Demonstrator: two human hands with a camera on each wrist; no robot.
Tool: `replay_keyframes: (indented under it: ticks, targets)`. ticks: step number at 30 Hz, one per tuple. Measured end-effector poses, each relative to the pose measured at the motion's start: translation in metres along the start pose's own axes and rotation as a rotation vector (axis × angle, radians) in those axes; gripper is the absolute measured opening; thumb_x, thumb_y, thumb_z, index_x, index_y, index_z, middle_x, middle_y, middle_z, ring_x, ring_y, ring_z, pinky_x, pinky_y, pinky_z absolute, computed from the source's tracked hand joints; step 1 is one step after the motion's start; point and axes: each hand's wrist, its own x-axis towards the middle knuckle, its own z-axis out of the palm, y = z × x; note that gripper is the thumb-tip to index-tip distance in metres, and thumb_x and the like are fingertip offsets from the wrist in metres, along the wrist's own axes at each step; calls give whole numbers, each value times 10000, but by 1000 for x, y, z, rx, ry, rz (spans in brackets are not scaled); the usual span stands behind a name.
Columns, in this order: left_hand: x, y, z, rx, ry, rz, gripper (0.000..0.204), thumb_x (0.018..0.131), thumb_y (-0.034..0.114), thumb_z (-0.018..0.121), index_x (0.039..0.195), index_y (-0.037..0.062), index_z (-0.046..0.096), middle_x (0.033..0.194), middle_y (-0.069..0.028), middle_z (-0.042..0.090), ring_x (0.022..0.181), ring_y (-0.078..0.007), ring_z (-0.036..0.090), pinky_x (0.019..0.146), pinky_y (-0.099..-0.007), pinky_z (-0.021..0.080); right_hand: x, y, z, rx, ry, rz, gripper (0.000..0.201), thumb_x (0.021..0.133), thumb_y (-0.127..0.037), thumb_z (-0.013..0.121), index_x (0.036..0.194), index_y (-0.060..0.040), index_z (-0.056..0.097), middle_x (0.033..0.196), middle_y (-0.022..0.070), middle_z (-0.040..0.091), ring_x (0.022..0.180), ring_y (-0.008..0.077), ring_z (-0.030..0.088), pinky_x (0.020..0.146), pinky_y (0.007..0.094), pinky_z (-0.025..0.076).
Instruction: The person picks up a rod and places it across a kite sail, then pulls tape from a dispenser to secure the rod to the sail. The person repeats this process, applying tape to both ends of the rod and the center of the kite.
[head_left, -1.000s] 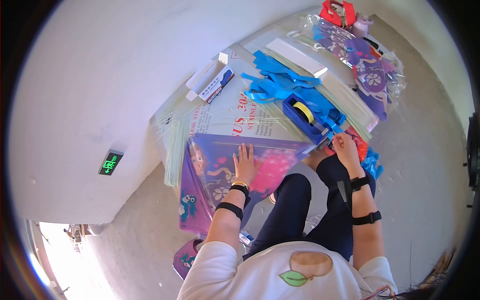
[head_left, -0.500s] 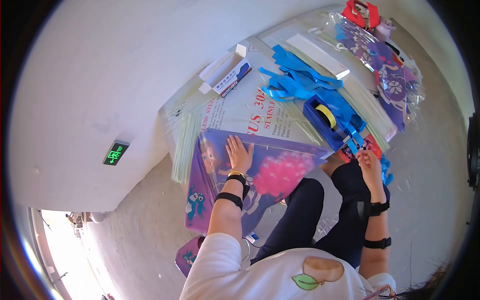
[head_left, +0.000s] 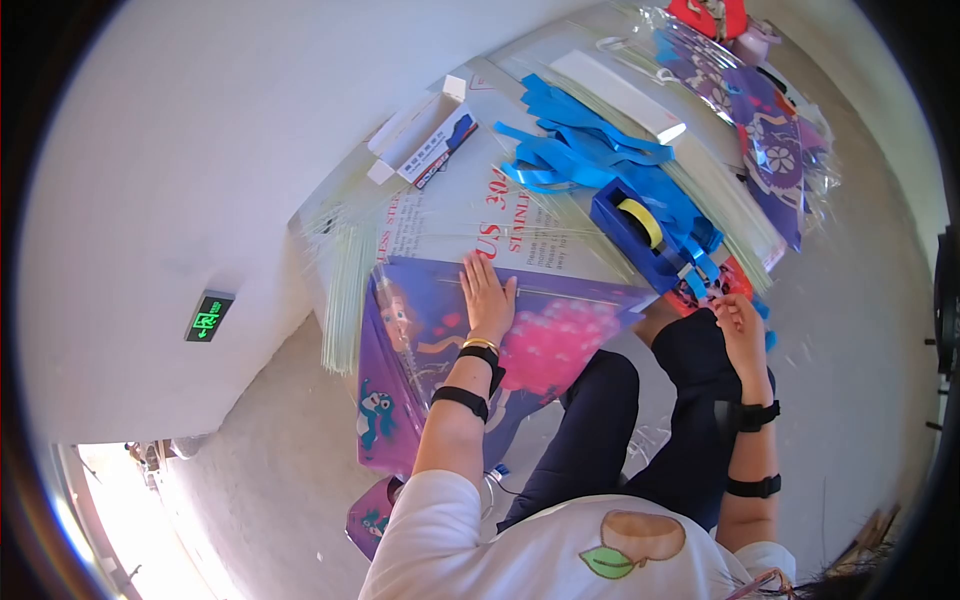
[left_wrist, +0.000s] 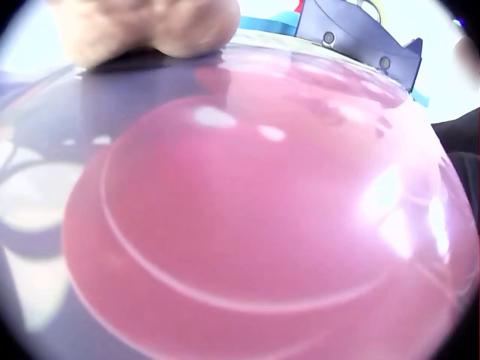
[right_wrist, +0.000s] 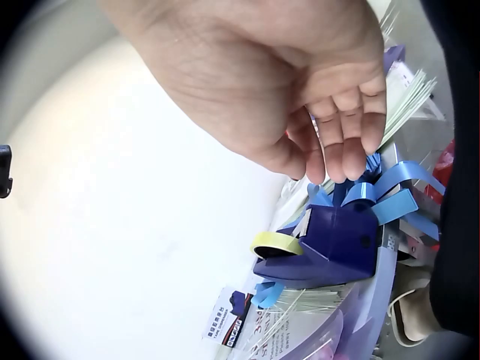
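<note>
In the head view, my left hand (head_left: 488,305) lies with fingers straight on a purple printed plastic sheet (head_left: 560,335), which has a cartoon figure and a pink patch. The left wrist view shows part of that hand (left_wrist: 150,26) at the sheet's far side, above the glossy pink print. My right hand (head_left: 742,335) is raised beside the cutter end of a blue tape dispenser (head_left: 660,270) with a yellow roll. Its fingers curl loosely in the right wrist view, thumb tip close to the index fingertip, nothing visible between them. Blue ribbon strips (right_wrist: 394,206) show below those fingertips.
More blue strips (head_left: 560,160) are heaped behind the dispenser. An opened white box (head_left: 425,140) stands at the back left. Bundles of thin pale rods (head_left: 345,310) lie along the left edge and at the right. Further printed film (head_left: 770,140) is at the far right.
My right hand has moved right, away from the dispenser's cutter end, and its fingers have loosened. On the sheet, the left hand has shifted slightly toward the far edge. The camera view has swayed.
</note>
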Motion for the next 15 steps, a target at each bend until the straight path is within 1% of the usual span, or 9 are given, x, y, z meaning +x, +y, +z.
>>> replay_keyframes:
  ticks: [3, 5, 7, 8, 9, 10, 11, 12, 15]
  targets:
    - [1, 1, 0, 41, -25, -7, 847, 1055, 485, 461, 1607, -88, 167, 1693, -286, 133, 1589, -414, 94, 1289, -522, 85, -3, -1, -4, -34, 38, 28, 78, 1014, -31, 614, 1080, -10, 650, 949, 22, 699, 783, 76, 605, 731, 217, 494]
    - [-2, 8, -7, 33, 1, 25, 852, 1050, 493, 468, 1611, -77, 173, 1696, -281, 129, 1589, -411, 102, 1289, -520, 84, -5, -6, -7, -3, 55, 47, 72, 1010, -34, 623, 1073, -9, 648, 934, 20, 696, 784, 77, 603, 729, 219, 492]
    - [5, 34, -21, 28, 24, 65, 857, 1044, 501, 476, 1615, -65, 180, 1699, -275, 125, 1589, -409, 110, 1289, -517, 84, -6, -1, -5, 62, 62, 5, 71, 1008, -38, 628, 1069, -6, 646, 924, 18, 695, 783, 76, 597, 725, 218, 490]
    - [5, 56, -25, -4, 6, 177, 861, 1038, 511, 482, 1619, -52, 186, 1704, -263, 127, 1591, -400, 113, 1288, -522, 82, -6, 1, -8, -2, 44, -4, 67, 1012, -32, 622, 1067, -1, 644, 932, 26, 697, 798, 77, 601, 730, 220, 491]
    - [1, 75, -23, -37, -13, 283, 866, 1032, 521, 488, 1623, -39, 193, 1709, -250, 130, 1593, -390, 117, 1286, -526, 80, -8, 2, -7, -6, 44, 10, 67, 1012, -32, 622, 1067, -1, 644, 932, 26, 697, 798, 77, 601, 730, 220, 491]
    - [-3, 87, -9, -42, -18, 286, 866, 1032, 521, 488, 1623, -39, 193, 1709, -250, 130, 1593, -390, 117, 1286, -526, 80, -7, 2, -6, 15, 46, 14, 65, 1013, -29, 620, 1066, 0, 643, 934, 29, 698, 800, 77, 601, 732, 221, 491]
    - [-5, 99, 5, -41, -32, 338, 865, 1029, 528, 487, 1625, -30, 200, 1713, -234, 135, 1596, -376, 116, 1284, -534, 81, -6, 3, -5, 36, 46, 15, 62, 1015, -27, 618, 1065, 1, 643, 937, 31, 699, 802, 78, 600, 735, 222, 492]
    - [-6, 107, 9, -38, -45, 393, 865, 1026, 536, 486, 1627, -20, 207, 1718, -218, 141, 1600, -362, 115, 1283, -542, 82, -7, -1, -3, 64, 49, 33, 63, 1016, -28, 621, 1066, 2, 643, 947, 31, 701, 809, 76, 598, 736, 222, 491]
    - [-9, 112, 12, 19, -30, 367, 873, 1025, 557, 470, 1629, -17, 208, 1718, -203, 158, 1602, -345, 121, 1279, -555, 88, -9, -2, -6, 19, 39, 2, 73, 1013, -29, 629, 1077, 3, 643, 955, 30, 701, 818, 76, 599, 737, 222, 489]
